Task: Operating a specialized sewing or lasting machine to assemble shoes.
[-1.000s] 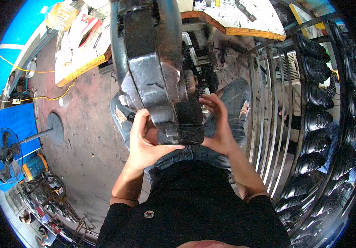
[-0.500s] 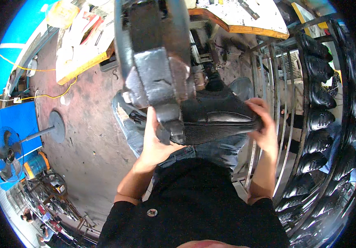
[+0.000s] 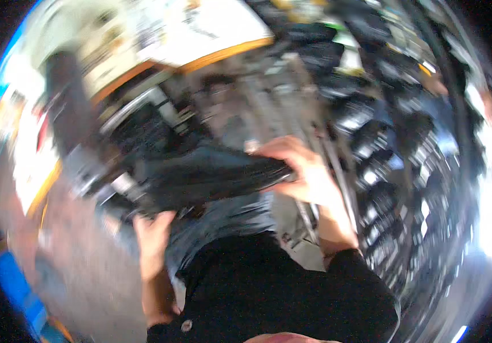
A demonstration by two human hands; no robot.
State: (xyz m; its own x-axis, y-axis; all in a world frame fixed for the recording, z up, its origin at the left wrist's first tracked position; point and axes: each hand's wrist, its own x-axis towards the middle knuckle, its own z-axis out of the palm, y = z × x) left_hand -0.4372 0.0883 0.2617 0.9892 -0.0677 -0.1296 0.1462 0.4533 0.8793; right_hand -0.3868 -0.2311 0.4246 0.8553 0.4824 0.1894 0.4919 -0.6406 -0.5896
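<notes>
The picture is blurred by motion. A black shoe (image 3: 211,177) lies sideways across the middle, over my lap. My right hand (image 3: 300,171) grips its right end, fingers wrapped over the top. My left hand (image 3: 153,237) is under its left end, touching or holding it from below. A dark grey metal machine part (image 3: 74,120) stands to the upper left, behind the shoe.
A metal rack (image 3: 389,166) with several black shoes fills the right side. A workbench with an orange edge (image 3: 223,51) lies at the top. Reddish floor (image 3: 68,263) shows at the lower left. My black shirt (image 3: 269,291) fills the bottom.
The shoe has come away from the machine and moved right and down with both hands. My view has swung right toward the rack, and the image is now blurred.
</notes>
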